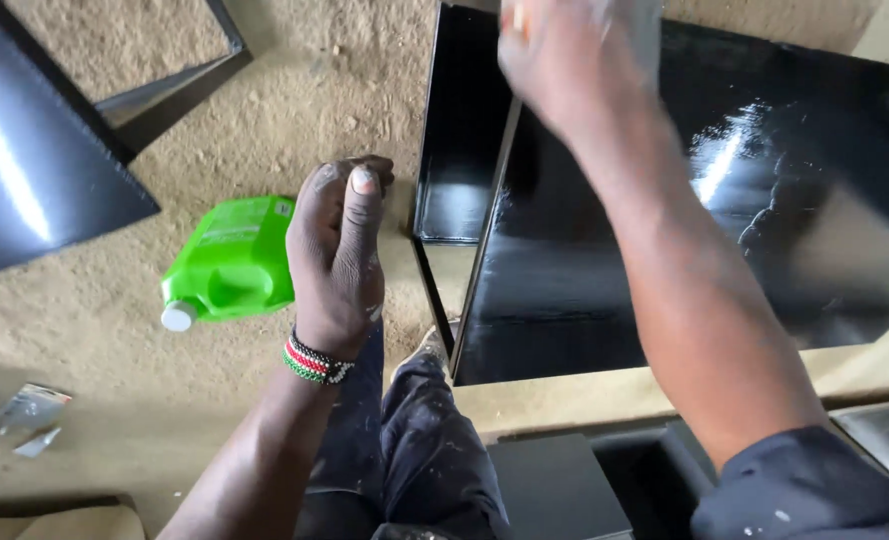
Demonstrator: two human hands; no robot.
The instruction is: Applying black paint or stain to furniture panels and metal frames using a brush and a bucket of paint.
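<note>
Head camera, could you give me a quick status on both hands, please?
Left hand closed in a loose fist, empty. Right hand blurred over glossy black panel, grip unclear. Green jug lying on sandy floor.

A furniture workshop, by every sign: sawdust-covered floor [294, 90], glossy black-painted panels [664, 250] lying flat and leaning about (wet-looking sheen), a green plastic jug [232, 262] on its side, paint-flecked work trousers [434, 450].
</note>
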